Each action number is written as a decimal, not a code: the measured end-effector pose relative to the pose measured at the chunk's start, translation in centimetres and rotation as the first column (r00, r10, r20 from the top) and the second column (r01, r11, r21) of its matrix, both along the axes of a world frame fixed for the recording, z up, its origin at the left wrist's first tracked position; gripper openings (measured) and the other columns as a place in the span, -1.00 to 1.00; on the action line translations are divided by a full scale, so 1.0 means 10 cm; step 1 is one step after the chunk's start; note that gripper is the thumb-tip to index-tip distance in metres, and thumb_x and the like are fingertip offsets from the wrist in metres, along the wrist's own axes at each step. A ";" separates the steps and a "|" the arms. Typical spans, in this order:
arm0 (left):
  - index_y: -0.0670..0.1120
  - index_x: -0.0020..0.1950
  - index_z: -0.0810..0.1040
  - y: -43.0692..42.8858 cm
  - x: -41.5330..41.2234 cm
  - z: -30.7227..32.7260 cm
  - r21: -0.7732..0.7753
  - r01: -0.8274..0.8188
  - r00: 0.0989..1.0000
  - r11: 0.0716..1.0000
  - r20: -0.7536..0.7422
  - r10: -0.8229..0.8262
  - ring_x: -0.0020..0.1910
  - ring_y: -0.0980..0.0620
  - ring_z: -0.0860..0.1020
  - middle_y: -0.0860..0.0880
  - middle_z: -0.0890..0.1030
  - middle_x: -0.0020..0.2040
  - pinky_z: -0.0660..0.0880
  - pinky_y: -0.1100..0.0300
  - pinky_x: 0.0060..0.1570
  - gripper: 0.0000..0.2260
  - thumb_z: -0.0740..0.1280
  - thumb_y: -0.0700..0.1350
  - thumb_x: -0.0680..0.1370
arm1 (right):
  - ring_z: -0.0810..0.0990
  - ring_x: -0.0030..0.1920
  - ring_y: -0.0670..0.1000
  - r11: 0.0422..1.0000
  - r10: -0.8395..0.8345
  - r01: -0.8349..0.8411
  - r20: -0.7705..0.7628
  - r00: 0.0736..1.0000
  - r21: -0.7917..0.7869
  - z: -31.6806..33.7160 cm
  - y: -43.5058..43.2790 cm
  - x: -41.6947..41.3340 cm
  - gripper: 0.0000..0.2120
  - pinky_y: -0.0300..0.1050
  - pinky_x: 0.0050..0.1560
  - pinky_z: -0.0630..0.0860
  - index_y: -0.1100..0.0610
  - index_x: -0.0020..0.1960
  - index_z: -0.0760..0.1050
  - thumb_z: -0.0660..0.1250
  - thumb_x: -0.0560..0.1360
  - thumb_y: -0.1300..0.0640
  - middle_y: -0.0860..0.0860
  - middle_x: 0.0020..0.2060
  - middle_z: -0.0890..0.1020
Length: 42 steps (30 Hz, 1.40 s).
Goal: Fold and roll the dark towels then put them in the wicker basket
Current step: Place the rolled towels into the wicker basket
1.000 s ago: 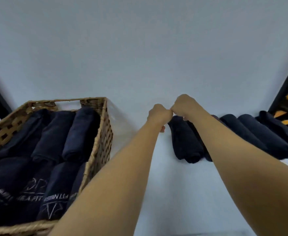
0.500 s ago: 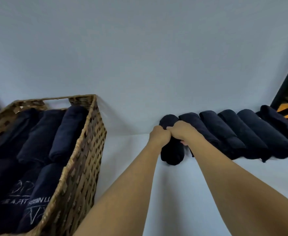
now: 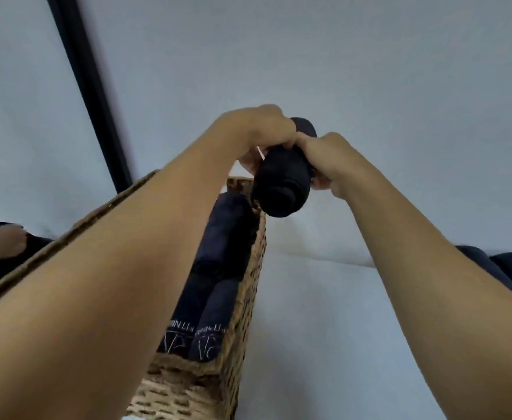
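Here rolled dark towel held aloft over wicker basket right rim; white surface right of basket bare. Left hand and right hand both clenched around roll.

left hand and right hand gripping rolled dark towel, above wicker basket

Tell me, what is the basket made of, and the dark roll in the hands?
The basket looks like woven wicker or a similar plant fibre: tan strands cross in a rough, matte weave with small gaps. The dark roll, held by the left hand and right hand, looks like soft towel cloth, probably cotton: fuzzy, unshiny, wound in layers at its end.
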<state>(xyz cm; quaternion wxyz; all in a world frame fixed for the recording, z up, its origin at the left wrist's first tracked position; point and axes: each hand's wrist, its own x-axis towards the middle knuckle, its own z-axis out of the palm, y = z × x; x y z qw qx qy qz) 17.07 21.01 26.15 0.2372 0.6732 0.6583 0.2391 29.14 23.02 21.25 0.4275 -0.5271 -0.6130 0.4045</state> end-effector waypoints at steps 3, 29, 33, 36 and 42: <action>-0.19 0.15 0.52 -0.06 -0.51 -0.09 -0.019 -0.092 0.996 0.996 -0.011 0.092 -0.31 -0.16 0.56 -0.19 0.56 -0.05 0.51 0.13 -0.39 -0.70 0.21 -0.23 0.44 | 0.42 -0.37 -0.03 0.993 0.111 -0.109 0.042 0.993 -0.039 0.00 0.02 -0.50 -0.83 -0.37 -0.58 0.31 0.16 -0.09 0.46 0.30 0.51 0.04 0.02 -0.29 0.50; -0.25 0.23 0.47 0.22 -0.86 -1.40 -0.168 -0.022 0.976 0.986 0.208 0.057 -0.15 -0.12 0.52 -0.27 0.59 0.09 0.41 0.18 -0.32 -0.71 0.12 -0.31 0.54 | 0.40 0.27 0.14 0.935 -0.155 -0.276 0.955 0.251 0.224 -0.61 0.26 -1.11 -0.69 -0.03 0.02 0.28 0.09 0.31 0.40 0.18 0.58 0.10 0.09 0.21 0.51; -0.24 0.35 0.41 0.20 -0.82 -1.40 -0.129 -0.001 0.965 0.992 -0.260 -0.033 0.28 -0.21 0.36 -0.26 0.40 0.36 0.34 0.06 0.20 -0.68 0.09 -0.24 0.62 | 0.35 0.31 0.13 0.944 -0.161 -0.269 0.978 0.131 0.191 -0.68 0.33 -1.11 -0.68 0.10 0.28 0.22 -0.02 0.30 0.43 0.17 0.56 0.14 0.05 0.25 0.45; -0.20 0.22 0.46 0.14 -0.83 -1.38 -0.128 0.016 0.902 0.992 -0.427 -0.069 0.35 -0.28 0.27 -0.25 0.39 0.32 0.28 -0.06 0.31 -0.74 0.15 -0.15 0.58 | 0.30 0.35 0.12 0.932 -0.189 -0.300 0.979 0.071 0.202 -0.71 0.37 -1.14 -0.70 0.13 0.36 0.14 0.03 0.27 0.46 0.17 0.56 0.16 0.05 0.28 0.40; -0.16 -0.15 0.50 0.04 -0.81 -1.24 -0.187 0.048 0.997 0.981 -0.043 -0.057 -0.35 -0.02 0.56 -0.06 0.55 -0.26 0.47 0.25 -0.40 -0.85 0.33 -0.09 0.52 | 0.49 0.13 0.07 0.914 -0.195 -0.352 0.980 0.049 0.200 -0.75 0.48 -1.18 -0.83 0.04 0.28 0.18 0.06 -0.18 0.39 0.12 0.57 0.19 0.00 -0.05 0.54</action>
